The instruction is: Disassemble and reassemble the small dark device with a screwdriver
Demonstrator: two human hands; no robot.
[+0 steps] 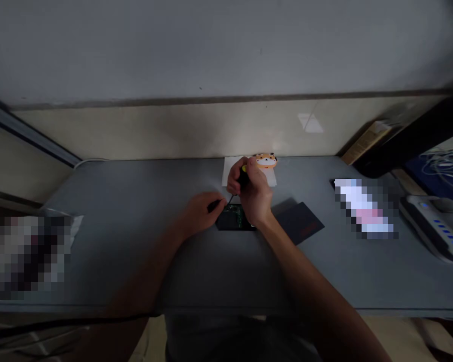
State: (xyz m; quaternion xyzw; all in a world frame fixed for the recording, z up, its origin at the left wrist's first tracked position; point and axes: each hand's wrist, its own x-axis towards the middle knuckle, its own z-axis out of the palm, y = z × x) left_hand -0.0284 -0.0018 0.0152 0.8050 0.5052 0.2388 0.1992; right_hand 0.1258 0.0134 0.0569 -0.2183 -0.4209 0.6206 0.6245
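Observation:
A black, flat, rectangular device lies on the table in front of me, with a green circuit board exposed in it. My right hand is wrapped round the black and yellow handle of a screwdriver. Its thin shaft slants down to the left, toward the device's upper edge. At the device's left side, my left hand has its fingers pinched together near the screwdriver's tip. A small dark thing shows between those fingers, too dim to name. My right wrist covers the device's right end.
Behind my hands lie a white sheet and an orange animal-face item. A dark flat panel rests to the right, then a lit phone and a power strip. At left is a blurred-out packet.

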